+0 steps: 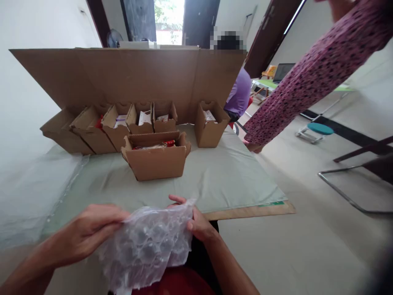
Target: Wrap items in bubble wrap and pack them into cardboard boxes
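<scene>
Bubble wrap (147, 246): 1 crumpled sheet, held in both hands just short of the worktop's (221, 180) near edge. Left hand (89, 233): fingers curled tight, pinching the sheet's top-left edge. Right hand (199, 225): fingers closed on its right edge. Beyond fingers: 7 open cardboard boxes, i.e. 1 front box (155, 164) nearest, back row (92, 135) of 5, 1 side box (210, 131) apart to the right. Bare worktop between fingers & front box. Co-worker's hand (253, 146) at worktop's right edge.
</scene>
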Tool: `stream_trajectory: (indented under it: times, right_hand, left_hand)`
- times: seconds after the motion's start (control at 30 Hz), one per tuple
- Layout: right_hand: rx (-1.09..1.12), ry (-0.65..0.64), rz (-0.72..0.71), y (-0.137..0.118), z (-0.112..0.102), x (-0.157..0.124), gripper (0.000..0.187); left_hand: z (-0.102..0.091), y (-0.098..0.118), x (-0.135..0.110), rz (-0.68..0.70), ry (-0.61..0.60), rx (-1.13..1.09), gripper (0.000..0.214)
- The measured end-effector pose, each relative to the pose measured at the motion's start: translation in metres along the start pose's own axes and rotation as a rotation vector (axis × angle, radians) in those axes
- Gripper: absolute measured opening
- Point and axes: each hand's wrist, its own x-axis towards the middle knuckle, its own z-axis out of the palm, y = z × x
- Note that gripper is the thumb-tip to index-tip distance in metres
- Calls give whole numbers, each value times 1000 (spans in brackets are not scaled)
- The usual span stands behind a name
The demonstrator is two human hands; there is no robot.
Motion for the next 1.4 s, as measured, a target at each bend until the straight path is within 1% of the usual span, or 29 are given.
stream_trajectory:
  times: [0.03,0.07,0.1,0.13,0.2,0.23,0.27,0.3,0.37,0.43,0.47,0.5,0.53,0.6,0.67,0.7,0.73,0.8,0.83,0.9,0.97,1.03,1.13,1.2,1.27,1.33,1.4]
  right_hand:
    - [-37,69,-28,-9,-2,-1,82]
    - [-112,140,-72,-20,-5,-2,64]
    - [-214,198,-130,-35,-9,-5,45]
    - [-339,233,-200,-52,-13,-9,32]
    - [-608,253,-376,-85,-23,-17,21]
    - [-748,257,-433,-98,-30,-20,16]
    - [-889,264,-474,-108,-37,-23,15]
    - [-1025,272,-493,-113,-46,-24,19]
    - [-1271,305,-468,-110,-67,-26,32]
    - [-1456,332,-357,-92,-90,-29,43]
    - [-1522,337,-279,-82,-101,-33,47]
    - [-1568,340,-204,-72,-111,-37,49]
    - [-1594,348,-146,-64,-118,-42,51]
    - [-1599,406,-110,-55,-128,-54,50]
    - [-1557,521,-148,-56,-129,-64,41]
    - [-1525,585,-171,-57,-128,-67,35]
    - [-1487,642,-187,-59,-125,-68,29]
    - [-1401,717,-177,-62,-121,-64,26]
    - [-1361,732,-152,-62,-119,-59,29]
    - [-1303,743,-90,-59,-120,-47,37]
    - [-1292,753,-35,-54,-124,-31,44]
    - [-1314,776,13,-48,-128,-15,48]
    - [-1357,798,126,-44,-128,3,52]
    - [-1353,783,182,-45,-126,7,47]
    - [-1307,766,171,-50,-123,5,39]
    - [-1255,785,122,-57,-123,-4,34]
    - [-1238,824,91,-66,-124,-14,33]
  left_hand:
    - [1,6,29,15,-94,-60,31]
    - [1,11,51,34,-61,-61,32]
    - [1,16,66,51,-18,-29,31]
    - [2,20,75,56,74,32,31]
    - [8,25,78,84,227,172,31]
    - [15,26,75,100,265,219,33]
    - [25,26,71,117,272,245,37]
    - [38,26,66,131,245,253,39]
    - [71,26,55,139,97,246,40]
    - [105,26,42,129,-88,225,34]
    - [118,27,37,115,-143,199,32]
    - [128,26,31,91,-164,166,31]
    - [133,25,27,53,-141,129,30]
    - [132,20,20,-65,-1,83,27]
    - [122,10,15,-247,172,104,24]
    - [117,3,12,-354,235,133,25]
    - [113,-4,8,-464,272,165,28]
    - [111,-15,-1,-662,271,226,38]
    - [112,-19,-5,-734,241,256,43]
    - [118,-22,-13,-830,157,317,46]
    - [125,-21,-15,-882,92,375,46]
    - [133,-18,-10,-908,76,395,46]
    - [143,-15,4,-890,48,347,40]
    - [149,-14,14,-877,5,313,34]
    - [154,-13,21,-871,-13,293,30]
    - [156,-12,24,-853,30,265,27]
    - [156,-9,25,-820,134,232,27]
